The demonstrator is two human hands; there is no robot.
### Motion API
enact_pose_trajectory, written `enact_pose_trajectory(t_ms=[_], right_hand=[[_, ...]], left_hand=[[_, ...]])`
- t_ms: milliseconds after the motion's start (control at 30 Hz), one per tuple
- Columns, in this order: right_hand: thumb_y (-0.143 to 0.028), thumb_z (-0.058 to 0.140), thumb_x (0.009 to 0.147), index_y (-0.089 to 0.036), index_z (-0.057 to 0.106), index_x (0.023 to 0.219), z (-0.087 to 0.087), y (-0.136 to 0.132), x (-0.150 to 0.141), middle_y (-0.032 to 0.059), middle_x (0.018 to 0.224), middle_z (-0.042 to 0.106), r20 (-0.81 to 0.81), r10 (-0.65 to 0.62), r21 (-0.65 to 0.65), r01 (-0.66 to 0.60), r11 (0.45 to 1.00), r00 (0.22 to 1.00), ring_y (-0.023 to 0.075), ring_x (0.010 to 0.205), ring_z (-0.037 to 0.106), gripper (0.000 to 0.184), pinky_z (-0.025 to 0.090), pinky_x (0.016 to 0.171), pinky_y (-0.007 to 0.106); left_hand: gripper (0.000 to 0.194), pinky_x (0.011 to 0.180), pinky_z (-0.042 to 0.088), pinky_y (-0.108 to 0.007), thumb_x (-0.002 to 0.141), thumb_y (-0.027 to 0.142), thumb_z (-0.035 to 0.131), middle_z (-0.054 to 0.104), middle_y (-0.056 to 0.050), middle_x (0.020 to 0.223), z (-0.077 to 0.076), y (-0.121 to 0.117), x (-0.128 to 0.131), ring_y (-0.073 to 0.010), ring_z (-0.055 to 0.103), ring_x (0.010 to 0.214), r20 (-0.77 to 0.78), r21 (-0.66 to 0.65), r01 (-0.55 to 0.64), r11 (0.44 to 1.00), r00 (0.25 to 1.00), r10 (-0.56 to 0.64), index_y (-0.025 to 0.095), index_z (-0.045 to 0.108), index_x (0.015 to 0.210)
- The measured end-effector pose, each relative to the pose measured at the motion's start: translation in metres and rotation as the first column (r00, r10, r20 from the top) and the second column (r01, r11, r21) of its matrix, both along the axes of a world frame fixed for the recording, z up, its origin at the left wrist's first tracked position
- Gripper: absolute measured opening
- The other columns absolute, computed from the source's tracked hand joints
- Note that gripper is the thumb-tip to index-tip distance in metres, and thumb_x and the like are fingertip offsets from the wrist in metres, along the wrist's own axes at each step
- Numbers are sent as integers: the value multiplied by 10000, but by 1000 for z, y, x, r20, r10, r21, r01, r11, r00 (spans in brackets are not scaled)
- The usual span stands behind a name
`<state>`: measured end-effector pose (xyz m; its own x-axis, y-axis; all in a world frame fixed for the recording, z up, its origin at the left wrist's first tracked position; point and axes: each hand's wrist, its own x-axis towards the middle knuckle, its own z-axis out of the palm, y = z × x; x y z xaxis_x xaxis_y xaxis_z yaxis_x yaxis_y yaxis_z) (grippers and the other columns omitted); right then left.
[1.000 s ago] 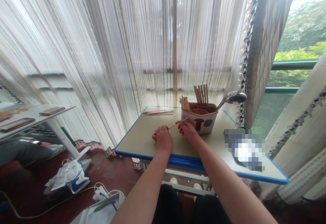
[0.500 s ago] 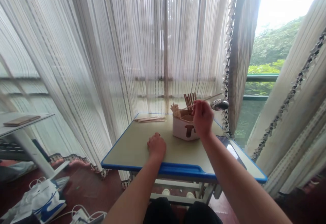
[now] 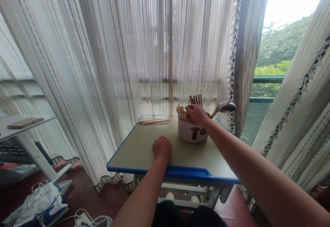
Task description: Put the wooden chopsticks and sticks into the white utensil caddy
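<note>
My right hand (image 3: 197, 113) is at the mouth of a white utensil holder (image 3: 188, 134), its fingers pinched together beside the tops of a bundle of pale chopsticks (image 3: 181, 112). Whatever is between those fingertips is hidden. Behind the hand, several brown chopsticks (image 3: 196, 99) stand upright in the holder, and a slotted metal spoon (image 3: 227, 106) leans out to the right. My left hand (image 3: 162, 148) rests curled on the desk (image 3: 134, 148), closed, with nothing showing in it. Several loose pale chopsticks (image 3: 154, 121) lie at the back left of the desk.
A sheer curtain (image 3: 154, 48) hangs just behind the desk. To the left stands another table with a flat brown item (image 3: 25, 122) on it. A white bag (image 3: 43, 203) and a power strip (image 3: 87, 218) with cables lie on the floor.
My right hand has moved left and slightly inward over the holder; the pale chopstick that stuck out of its grip no longer shows there. My left hand stays on the desk.
</note>
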<state>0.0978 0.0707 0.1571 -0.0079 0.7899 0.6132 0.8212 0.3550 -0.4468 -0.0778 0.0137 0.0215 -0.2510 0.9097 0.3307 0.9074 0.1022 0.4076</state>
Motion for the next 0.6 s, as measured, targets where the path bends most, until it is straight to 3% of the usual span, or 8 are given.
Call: enact_pose_trajectory(t_ms=[167,267,333,433,533,600], right_hand=[[-327,559,768,-179,694,760,14,25,-5,54,695,654,73,-5,-107,13,994,997,146,626,556,200,355,563,246],[-241,616,719,-185,698,765,19,31,-10,32,597,626,55,-18,-173,27,985,998,136,563,556,110,385,543,241],[-200,636,697,-173,693,750,22,31,-14,14,507,583,-25,1,-256,-7,967,1000,125,482,534,82,395,495,238],[-175,665,680,-150,674,779,28,29,-17,4,475,564,-282,23,-345,-124,930,959,113,410,509,102,408,426,233],[-165,701,662,-134,654,811,37,27,-17,24,546,602,-489,87,-300,-262,917,868,110,432,528,159,442,406,237],[-172,716,657,-123,652,786,42,26,-17,36,561,610,-515,146,-266,-320,909,845,111,450,541,152,460,404,239]], left_hand=[[208,799,392,-347,830,300,426,625,-111,975,1,2,0,-235,551,967,18,-17,-5,1000,1000,5,174,558,932],[195,805,391,-345,820,262,429,624,-108,983,1,3,-1,-231,551,972,20,-30,-5,1000,1000,5,178,561,936],[192,804,391,-347,811,252,436,623,-110,986,1,4,-1,-233,549,973,15,-32,-1,999,1000,2,179,563,936],[190,804,391,-354,802,255,443,621,-111,985,0,4,-1,-239,546,973,6,-21,5,1000,1000,-5,181,562,931],[192,801,393,-362,788,266,459,622,-106,977,-1,5,-1,-244,546,966,5,-18,6,1000,1000,-6,183,564,926],[194,799,394,-363,783,259,459,624,-104,972,-2,6,-1,-244,546,962,4,-19,9,1000,1000,-9,183,569,924]])
